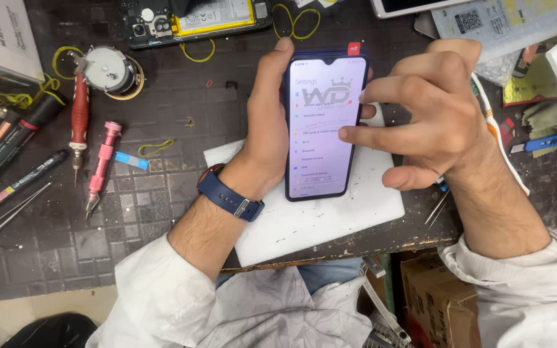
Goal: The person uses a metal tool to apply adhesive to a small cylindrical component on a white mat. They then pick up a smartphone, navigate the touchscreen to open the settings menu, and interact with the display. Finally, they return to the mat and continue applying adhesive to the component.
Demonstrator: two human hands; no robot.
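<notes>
Above the white rectangular pad (356, 212) on the dark, scuffed gridded work mat (130, 212), the left hand (267, 138) held a dark-framed smartphone with a lit white menu screen (323, 129), fingers wrapped round its left edge and thumb up along the side, pinching the body firmly. The right hand (436, 116) hovered at the phone's right edge with fingers loosely spread, gripping nothing, its index fingertip (345, 134) touching the glass about midway down the list. The step in hand looked like scrolling or picking an entry on the screen; the next move would likely call for a light, exact touch while the left hand kept the phone steady. Nearby lay a pink metal screwdriver (101, 164), a red-handled screwdriver (80, 122) and an opened phone with a yellow-edged battery (195, 19)
</notes>
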